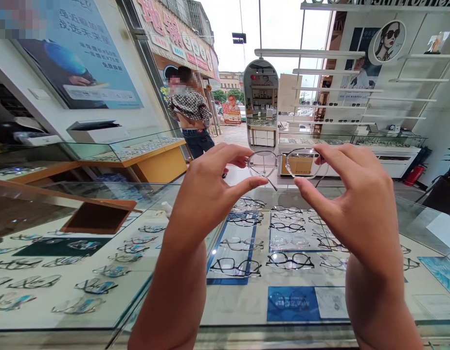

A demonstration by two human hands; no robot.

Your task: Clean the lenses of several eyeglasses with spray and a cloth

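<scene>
A pair of thin-framed eyeglasses [286, 163] is held up in front of me with its clear lenses facing me. My left hand [210, 187] pinches the frame at its left side, fingers on top and thumb below. At the right lens, my right hand [351, 187] grips the rim in the same way. The temple tips hang down behind the lenses. Below both hands, several rows of glasses [290, 261] lie inside a glass display case [239, 305], apart from my fingers.
More frames [97, 285] lie in the case at left, near a brown tray [99, 216]. An oval standing mirror [261, 104] rises beyond the counter. A person [191, 109] stands by the entrance. White shelves [330, 90] and a fire extinguisher [414, 175] are at right.
</scene>
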